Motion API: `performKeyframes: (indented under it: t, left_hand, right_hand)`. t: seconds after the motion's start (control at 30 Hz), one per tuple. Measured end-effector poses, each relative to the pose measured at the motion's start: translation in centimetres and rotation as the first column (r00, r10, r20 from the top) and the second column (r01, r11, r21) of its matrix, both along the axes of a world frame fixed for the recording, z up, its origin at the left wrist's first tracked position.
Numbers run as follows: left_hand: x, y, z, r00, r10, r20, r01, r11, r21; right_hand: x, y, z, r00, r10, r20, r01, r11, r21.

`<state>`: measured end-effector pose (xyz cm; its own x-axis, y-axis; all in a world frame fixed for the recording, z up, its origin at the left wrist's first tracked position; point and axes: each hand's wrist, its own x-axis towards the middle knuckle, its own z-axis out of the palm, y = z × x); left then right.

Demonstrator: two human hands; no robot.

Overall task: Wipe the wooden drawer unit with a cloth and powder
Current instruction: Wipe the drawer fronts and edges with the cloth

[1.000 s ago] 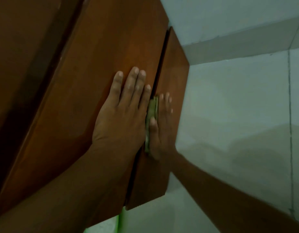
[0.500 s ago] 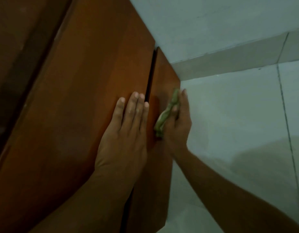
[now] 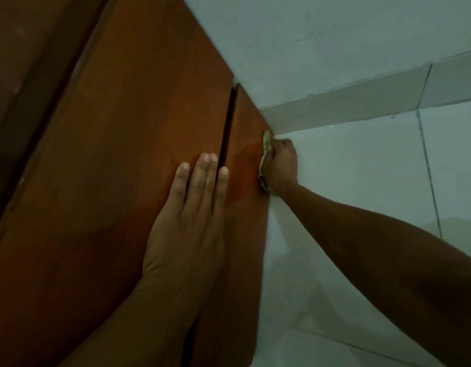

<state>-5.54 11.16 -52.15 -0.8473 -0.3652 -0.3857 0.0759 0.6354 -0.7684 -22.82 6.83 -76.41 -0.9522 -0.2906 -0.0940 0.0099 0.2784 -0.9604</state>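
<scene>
I am rubbing the far right edge of the drawer unit, right hand squeezing the cloth, left hand pressing flat. Next, I should probably rub nearer.

Nothing legible found: no text, label, brand, number or sign can be read on the wooden drawer unit, the cloth, the wall or the floor tiles
</scene>
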Motion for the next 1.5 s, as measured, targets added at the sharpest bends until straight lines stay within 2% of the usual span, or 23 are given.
performKeyframes:
  t: [0.1,0.2,0.3,0.37,0.47,0.5,0.6,0.77,0.83,0.93,1.0,1.07,1.1,1.17,1.23,1.33,1.4,1.5]
  left_hand:
    - [0.3,0.2,0.2,0.999,-0.016,-0.029,0.015,1.0,-0.013]
    - [0.3,0.0,0.1,0.998,-0.05,-0.044,0.047,0.997,-0.067]
    - [0.3,0.1,0.0,0.998,-0.055,-0.041,0.051,0.995,-0.09]
    - [0.4,-0.2,-0.3,0.998,-0.058,-0.035,0.055,0.994,-0.094]
    - [0.5,-0.3,-0.5,0.997,-0.06,-0.053,0.055,0.994,-0.098]
    - [0.5,-0.4,-0.6,0.996,-0.059,-0.063,0.053,0.994,-0.099]
    - [0.5,-0.3,-0.7,0.996,-0.063,-0.062,0.056,0.993,-0.102]
    - [0.4,-0.6,-1.0,0.995,-0.083,-0.051,0.076,0.988,-0.137]
    - [0.4,-0.5,-1.1,0.995,-0.085,-0.053,0.077,0.988,-0.136]
    - [0.4,-0.5,-0.9,0.994,-0.089,-0.061,0.08,0.987,-0.139]
    - [0.4,-0.5,-0.9,0.994,-0.096,-0.058,0.087,0.986,-0.142]
    - [0.4,-0.5,-1.0,0.994,-0.098,-0.051,0.09,0.985,-0.144]
    - [0.3,-0.6,-1.0,0.994,-0.094,-0.05,0.086,0.986,-0.14]
    - [0.3,-0.6,-1.0,0.995,-0.083,-0.058,0.075,0.988,-0.135]
    - [0.4,-0.6,-1.0,0.994,-0.08,-0.068,0.071,0.99,-0.125]
    - [0.4,-0.5,-1.0,0.995,-0.08,-0.062,0.072,0.991,-0.115]
    - [0.5,-0.6,-1.1,0.995,-0.084,-0.055,0.077,0.989,-0.125]
    - [0.5,-0.5,-1.0,0.995,-0.087,-0.048,0.08,0.988,-0.131]
  right_hand:
    - [2.2,1.7,0.7,0.982,-0.065,0.178,0.066,0.998,-0.004]
    - [6.0,4.8,2.4,0.965,-0.174,0.194,0.213,0.956,-0.201]
    - [14.7,9.3,3.4,0.95,-0.229,0.214,0.293,0.893,-0.341]
    - [22.2,11.3,3.9,0.963,-0.139,0.229,0.222,0.893,-0.392]
    - [30.3,11.6,4.7,0.987,0.149,0.065,-0.111,0.911,-0.397]
    - [31.1,11.3,4.5,0.982,0.187,0.037,-0.158,0.911,-0.382]
    - [28.4,9.6,2.6,0.985,0.17,0.022,-0.15,0.914,-0.376]
    - [20.8,6.7,0.9,0.979,0.125,0.159,-0.075,0.956,-0.285]
    - [19.8,6.5,0.8,0.968,0.026,0.251,0.041,0.965,-0.261]
    - [20.3,7.6,1.2,0.899,-0.1,0.427,0.227,0.939,-0.258]
    - [22.0,9.5,2.6,0.878,-0.124,0.462,0.288,0.908,-0.303]
    - [25.2,11.7,4.9,0.913,-0.109,0.392,0.265,0.89,-0.371]
    - [27.4,12.7,6.2,0.945,-0.065,0.32,0.201,0.888,-0.413]
    - [32.5,14.0,7.5,0.989,0.103,0.106,-0.044,0.889,-0.455]
    - [36.1,14.4,6.8,0.965,0.251,-0.078,-0.262,0.889,-0.376]
    - [34.9,13.3,4.6,0.948,0.295,-0.122,-0.319,0.89,-0.326]
    - [31.5,11.7,3.9,0.958,0.26,-0.124,-0.287,0.897,-0.336]
    - [25.7,8.8,2.8,0.977,0.209,-0.049,-0.212,0.906,-0.366]
